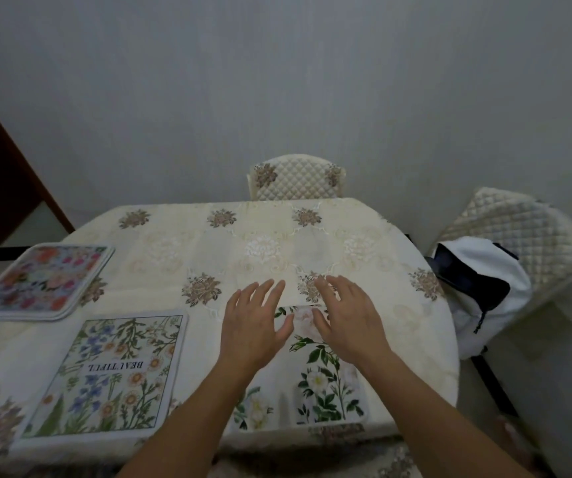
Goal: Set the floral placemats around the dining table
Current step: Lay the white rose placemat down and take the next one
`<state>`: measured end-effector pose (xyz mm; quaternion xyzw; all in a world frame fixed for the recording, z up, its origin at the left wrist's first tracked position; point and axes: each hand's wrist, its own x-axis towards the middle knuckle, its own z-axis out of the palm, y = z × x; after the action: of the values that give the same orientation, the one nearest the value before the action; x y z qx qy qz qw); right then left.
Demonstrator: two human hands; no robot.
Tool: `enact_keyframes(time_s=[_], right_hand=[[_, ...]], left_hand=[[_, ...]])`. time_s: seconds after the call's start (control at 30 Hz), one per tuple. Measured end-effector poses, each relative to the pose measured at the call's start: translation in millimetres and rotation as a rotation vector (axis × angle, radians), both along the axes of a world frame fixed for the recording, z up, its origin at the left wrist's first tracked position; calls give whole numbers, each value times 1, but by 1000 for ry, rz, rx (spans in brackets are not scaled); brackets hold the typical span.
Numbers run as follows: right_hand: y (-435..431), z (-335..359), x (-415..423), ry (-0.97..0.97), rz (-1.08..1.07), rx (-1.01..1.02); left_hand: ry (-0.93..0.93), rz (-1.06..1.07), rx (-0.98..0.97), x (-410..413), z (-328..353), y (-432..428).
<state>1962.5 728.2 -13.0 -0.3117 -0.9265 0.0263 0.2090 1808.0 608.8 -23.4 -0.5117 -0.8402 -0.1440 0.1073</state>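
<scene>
Over the rose placemat (pixel 319 377), one of three, left hand (pixel 253 326) and right hand (pixel 350 322) spread their fingers (pixel 268 294).

tablecloth (pixel 243 243): cream, brown flower clusters
left mat (pixel 108 374): blue and orange flowers, green stems, pale border
near mat (pixel 322 377): white roses, green leaves
stack (pixel 39 281): pink, red flowers
chair (pixel 296 179): cream quilted
wall (pixel 277 81): grey
</scene>
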Motion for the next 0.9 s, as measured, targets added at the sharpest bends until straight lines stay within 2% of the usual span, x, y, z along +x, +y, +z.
enact_keyframes(time_s=[0.2,0.37,0.63,0.9], right_hand=[[-11,-11,-13,-1,46,-30],[-31,-13,-44,-26,160,-53],[-95,-20,-99,-27,530,-34],[-231,-22,-141,11,927,-76]], left_hand=[[-5,53,0,-11,-5,-24],[1,213,-15,-22,-2,-65],[-55,579,-35,-11,6,-166],[-28,958,-22,32,11,-316]])
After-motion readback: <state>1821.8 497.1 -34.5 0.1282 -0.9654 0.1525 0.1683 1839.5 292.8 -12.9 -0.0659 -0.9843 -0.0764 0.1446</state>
